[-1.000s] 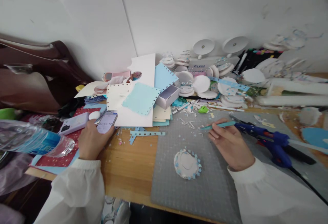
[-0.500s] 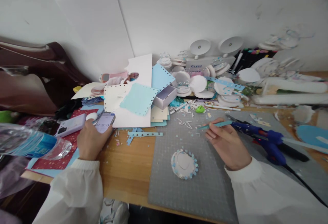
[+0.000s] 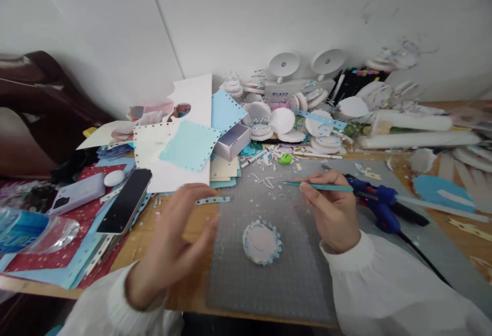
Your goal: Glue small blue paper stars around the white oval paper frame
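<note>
My left hand point(image 3: 175, 244) is in the air over the wooden table, fingers curved and apart, holding nothing. To its left a smartphone point(image 3: 126, 202) with a dark screen lies on stacked papers. My right hand point(image 3: 332, 208) pinches a pair of teal tweezers point(image 3: 326, 187), tips pointing left above the grey cutting mat point(image 3: 234, 285). Below and left of the tweezers, a round white disc point(image 3: 262, 242) edged with small light-blue pieces rests flat on the mat. Just right of my right hand lies a blue glue gun point(image 3: 378, 203).
Punched blue paper sheets point(image 3: 190, 145) and a small open box point(image 3: 232, 141) stand behind my left hand. Several white discs point(image 3: 282, 121) are piled by the wall. A water bottle point(image 3: 34, 231) lies at far left. Paper scraps and a green punch point(image 3: 285, 159) lie at the mat's back.
My left hand has let go of the phone and moved right toward the mat; the phone's screen has gone dark. My right hand still holds the tweezers. The view has shifted right.
</note>
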Demonstrator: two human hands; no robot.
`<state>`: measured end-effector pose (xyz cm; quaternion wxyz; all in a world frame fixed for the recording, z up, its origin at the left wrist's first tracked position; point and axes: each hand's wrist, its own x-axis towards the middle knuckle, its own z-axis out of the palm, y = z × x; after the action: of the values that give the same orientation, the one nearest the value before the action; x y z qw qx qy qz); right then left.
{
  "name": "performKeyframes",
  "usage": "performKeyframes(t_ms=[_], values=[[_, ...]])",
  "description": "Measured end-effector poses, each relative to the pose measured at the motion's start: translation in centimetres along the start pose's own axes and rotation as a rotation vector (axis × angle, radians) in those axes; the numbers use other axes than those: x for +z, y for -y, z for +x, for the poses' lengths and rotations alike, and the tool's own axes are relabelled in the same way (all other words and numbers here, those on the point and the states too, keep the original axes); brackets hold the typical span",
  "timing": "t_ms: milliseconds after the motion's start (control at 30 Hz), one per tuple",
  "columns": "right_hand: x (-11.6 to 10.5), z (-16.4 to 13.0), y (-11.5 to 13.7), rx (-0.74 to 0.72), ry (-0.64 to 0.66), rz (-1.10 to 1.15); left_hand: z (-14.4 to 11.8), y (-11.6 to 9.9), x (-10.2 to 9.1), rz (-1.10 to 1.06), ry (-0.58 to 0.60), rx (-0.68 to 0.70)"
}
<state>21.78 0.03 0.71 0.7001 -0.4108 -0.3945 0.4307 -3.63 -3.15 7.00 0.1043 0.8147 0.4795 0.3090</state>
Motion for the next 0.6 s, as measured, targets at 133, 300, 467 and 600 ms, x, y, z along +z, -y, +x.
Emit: performKeyframes(t_ms=[133, 300, 467, 600], values=[[-0.1, 0.0, 0.2, -0.17, -0.033, -0.083, 1.5, -0.9, 4.1, -0.275, 0.282, 0.042], [-0.1, 0.0, 0.4, -0.175, -0.013, -0.102, 0.9, -0.8, 4.8, -0.327, 0.378, 0.025], [-0.3, 0.0, 0.0, -0.223, 0.019, -0.105, -2.4, 0.1, 2.2, -0.115, 0.386, -0.095], [-0.5, 0.0, -0.3, -0.208, 0.035, -0.081, -6.5, 2.8, 0.2, 0.096, 0.301, -0.186]])
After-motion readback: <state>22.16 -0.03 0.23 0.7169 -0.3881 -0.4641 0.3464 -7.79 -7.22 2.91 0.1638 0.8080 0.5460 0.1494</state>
